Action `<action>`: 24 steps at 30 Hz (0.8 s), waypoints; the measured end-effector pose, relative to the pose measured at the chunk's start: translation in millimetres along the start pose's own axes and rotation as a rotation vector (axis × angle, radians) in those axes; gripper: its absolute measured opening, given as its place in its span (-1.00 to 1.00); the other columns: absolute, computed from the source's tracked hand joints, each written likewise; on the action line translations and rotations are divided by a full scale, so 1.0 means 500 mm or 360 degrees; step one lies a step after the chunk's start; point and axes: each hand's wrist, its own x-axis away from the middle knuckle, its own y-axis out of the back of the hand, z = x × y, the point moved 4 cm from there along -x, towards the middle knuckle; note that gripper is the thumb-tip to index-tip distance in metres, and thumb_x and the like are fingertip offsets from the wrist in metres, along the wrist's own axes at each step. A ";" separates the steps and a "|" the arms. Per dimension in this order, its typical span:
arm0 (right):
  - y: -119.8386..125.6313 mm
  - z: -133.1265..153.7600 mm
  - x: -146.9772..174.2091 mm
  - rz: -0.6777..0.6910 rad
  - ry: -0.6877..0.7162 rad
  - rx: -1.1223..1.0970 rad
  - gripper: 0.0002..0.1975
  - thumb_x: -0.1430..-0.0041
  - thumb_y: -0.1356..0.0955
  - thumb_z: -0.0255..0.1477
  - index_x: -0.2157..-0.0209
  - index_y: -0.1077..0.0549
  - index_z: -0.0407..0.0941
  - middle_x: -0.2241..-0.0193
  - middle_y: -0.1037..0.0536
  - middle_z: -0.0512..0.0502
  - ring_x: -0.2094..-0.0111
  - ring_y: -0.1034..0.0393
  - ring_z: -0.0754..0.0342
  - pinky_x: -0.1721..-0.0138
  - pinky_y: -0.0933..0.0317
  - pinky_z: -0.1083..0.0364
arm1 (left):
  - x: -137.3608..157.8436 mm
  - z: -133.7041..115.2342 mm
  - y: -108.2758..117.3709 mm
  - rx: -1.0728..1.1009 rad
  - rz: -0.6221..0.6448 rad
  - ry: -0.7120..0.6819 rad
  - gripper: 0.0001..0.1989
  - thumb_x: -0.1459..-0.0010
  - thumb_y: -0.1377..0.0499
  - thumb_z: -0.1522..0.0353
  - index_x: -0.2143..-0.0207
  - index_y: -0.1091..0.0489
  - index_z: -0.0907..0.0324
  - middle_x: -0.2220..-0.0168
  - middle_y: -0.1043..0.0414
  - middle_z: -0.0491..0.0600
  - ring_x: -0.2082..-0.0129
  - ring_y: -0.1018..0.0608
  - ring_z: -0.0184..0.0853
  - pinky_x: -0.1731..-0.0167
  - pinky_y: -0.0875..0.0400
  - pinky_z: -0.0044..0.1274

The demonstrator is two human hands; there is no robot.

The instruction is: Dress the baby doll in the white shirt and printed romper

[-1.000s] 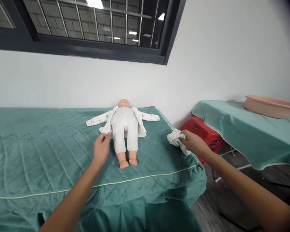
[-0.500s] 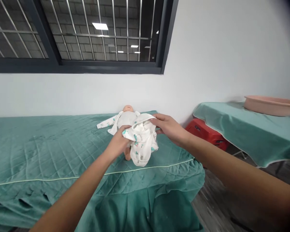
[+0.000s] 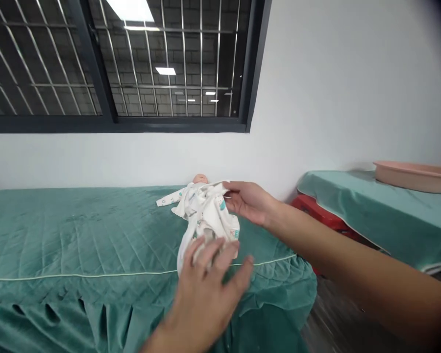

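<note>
A baby doll lies on its back on the green quilted bed, its head (image 3: 200, 178) towards the wall. One printed white sleeve of its top (image 3: 170, 198) stretches out to the left. In front of the doll hangs a white baby garment (image 3: 206, 208) with green prints, covering most of the body. My right hand (image 3: 248, 201) pinches the garment's upper right edge between thumb and fingers. My left hand (image 3: 209, 289) is nearer to me, fingers spread and slightly blurred, over the lower part of the garment; whether it touches the cloth I cannot tell.
The green bedspread (image 3: 77, 235) ends in a ruffled front edge. At the right, a green-covered table (image 3: 353, 191) carries a pink basin (image 3: 415, 177), with a red stool (image 3: 319, 211) beside it. A barred window (image 3: 176, 73) is in the wall behind.
My left hand has let go of the garment and moved down towards me, its fingers opening. The garment now hangs longer and looser from my right hand. The view has tilted up slightly.
</note>
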 end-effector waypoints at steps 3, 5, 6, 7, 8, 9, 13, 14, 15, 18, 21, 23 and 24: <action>-0.014 -0.010 0.005 -0.0035 0.0028 -0.0096 -0.91 -0.28 -0.24 -0.59 0.24 -0.37 -0.24 0.43 -0.46 -0.12 0.45 -0.45 0.16 0.41 -0.48 0.21 | 0.038 -0.007 -0.047 -0.0213 -0.0061 0.0096 -0.41 -0.07 -0.25 0.48 -0.15 -0.27 -0.04 -0.05 -0.32 0.10 -0.10 -0.35 -0.08 -0.12 -0.26 -0.18; -0.023 -0.015 0.011 -0.0067 0.0076 -0.0151 -0.90 -0.28 -0.24 -0.59 0.23 -0.37 -0.25 0.37 -0.48 -0.15 0.38 -0.49 0.15 0.28 -0.50 0.18 | 0.049 0.033 -0.062 -0.0149 -0.0257 0.0416 -0.46 -0.10 -0.24 0.43 -0.14 -0.23 0.06 -0.03 -0.28 0.16 -0.08 -0.36 -0.08 -0.04 -0.33 -0.22; -0.026 -0.018 0.015 -0.0082 0.0095 -0.0158 -0.89 -0.28 -0.24 -0.59 0.22 -0.38 -0.26 0.33 -0.50 -0.18 0.34 -0.50 0.14 0.23 -0.50 0.17 | 0.051 0.058 -0.065 -0.0055 -0.0333 0.0578 -0.51 -0.13 -0.22 0.42 -0.12 -0.24 0.10 -0.01 -0.29 0.17 -0.06 -0.38 -0.10 -0.01 -0.35 -0.24; -0.027 -0.020 0.020 -0.0097 0.0113 -0.0147 -0.88 -0.28 -0.24 -0.58 0.21 -0.39 -0.27 0.29 -0.51 -0.20 0.30 -0.51 0.12 0.19 -0.50 0.16 | 0.051 0.082 -0.066 0.0075 -0.0368 0.0723 -0.57 -0.15 -0.18 0.42 -0.09 -0.25 0.13 0.02 -0.31 0.16 -0.02 -0.41 -0.12 0.02 -0.37 -0.27; -0.025 -0.022 0.026 -0.0109 0.0133 -0.0115 -0.87 -0.28 -0.24 -0.57 0.20 -0.40 -0.27 0.26 -0.51 -0.23 0.26 -0.52 0.11 0.17 -0.50 0.15 | 0.048 0.104 -0.066 0.0229 -0.0360 0.0847 -0.62 -0.17 -0.14 0.42 -0.06 -0.26 0.14 0.04 -0.34 0.14 0.02 -0.44 -0.16 0.04 -0.38 -0.30; -0.021 -0.023 0.033 -0.0112 0.0166 -0.0059 -0.87 -0.28 -0.24 -0.56 0.21 -0.41 -0.27 0.22 -0.52 -0.25 0.22 -0.52 0.09 0.14 -0.50 0.13 | 0.042 0.124 -0.064 0.0393 -0.0322 0.0963 -0.68 -0.19 -0.10 0.43 -0.02 -0.29 0.14 0.07 -0.39 0.11 0.06 -0.46 -0.19 0.07 -0.38 -0.34; 0.011 -0.027 0.066 -0.0045 0.0424 0.0493 -0.82 -0.26 -0.31 -0.44 0.12 -0.41 -0.18 0.01 -0.49 -0.30 0.01 -0.47 -0.04 0.00 -0.45 -0.03 | -0.010 0.186 -0.049 0.1027 -0.0236 0.1428 -0.82 -0.17 -0.11 0.34 0.16 -0.39 0.14 0.17 -0.51 -0.01 0.21 -0.52 -0.26 0.23 -0.40 -0.47; 0.017 -0.027 0.076 -0.0046 0.0550 0.0738 -0.74 -0.25 -0.33 -0.40 0.03 -0.38 -0.14 -0.06 -0.45 -0.30 -0.05 -0.43 -0.08 -0.01 -0.43 -0.09 | -0.030 0.197 -0.046 0.1153 -0.0227 0.1497 -0.83 -0.15 -0.12 0.33 0.20 -0.40 0.14 0.21 -0.52 -0.03 0.25 -0.52 -0.27 0.28 -0.39 -0.50; 0.020 -0.028 0.086 -0.0032 0.0711 0.1038 -0.63 -0.22 -0.36 -0.37 -0.06 -0.33 -0.08 -0.14 -0.39 -0.28 -0.11 -0.36 -0.11 -0.04 -0.40 -0.15 | -0.054 0.205 -0.044 0.1228 -0.0180 0.1522 -0.83 -0.12 -0.13 0.32 0.23 -0.41 0.15 0.26 -0.52 -0.06 0.29 -0.52 -0.29 0.31 -0.38 -0.52; -0.005 -0.044 0.114 0.0285 0.1305 0.2136 -0.47 -0.17 -0.40 -0.44 -0.16 -0.27 0.05 -0.27 -0.22 -0.20 -0.28 -0.12 -0.15 -0.20 -0.18 -0.27 | -0.129 0.218 -0.040 0.1278 0.0014 0.1419 -0.85 -0.04 -0.13 0.35 0.32 -0.44 0.16 0.37 -0.50 -0.11 0.37 -0.48 -0.33 0.36 -0.32 -0.56; -0.025 -0.066 0.120 0.0499 0.1722 0.2945 -0.57 -0.16 -0.36 -0.59 -0.06 -0.38 -0.01 -0.29 -0.19 -0.21 -0.32 0.00 -0.19 -0.27 0.01 -0.30 | -0.180 0.222 -0.042 0.1328 0.0240 0.1375 -0.85 0.04 -0.13 0.39 0.38 -0.46 0.18 0.45 -0.45 -0.11 0.41 -0.45 -0.34 0.41 -0.29 -0.57; -0.028 -0.066 0.112 0.0381 0.1884 0.3200 -0.66 -0.17 -0.32 -0.65 0.05 -0.43 -0.05 -0.25 -0.25 -0.20 -0.28 -0.04 -0.19 -0.24 -0.01 -0.30 | -0.198 0.223 -0.042 0.1353 0.0379 0.1348 -0.87 0.07 -0.15 0.39 0.42 -0.46 0.18 0.46 -0.44 -0.11 0.43 -0.45 -0.34 0.44 -0.28 -0.57; -0.028 -0.064 0.107 0.0339 0.1936 0.3286 -0.70 -0.17 -0.30 -0.66 0.12 -0.45 -0.05 -0.22 -0.30 -0.18 -0.25 -0.07 -0.17 -0.21 -0.05 -0.28 | -0.203 0.224 -0.042 0.1361 0.0445 0.1322 -0.88 0.07 -0.15 0.38 0.43 -0.46 0.18 0.45 -0.45 -0.11 0.43 -0.44 -0.35 0.45 -0.27 -0.58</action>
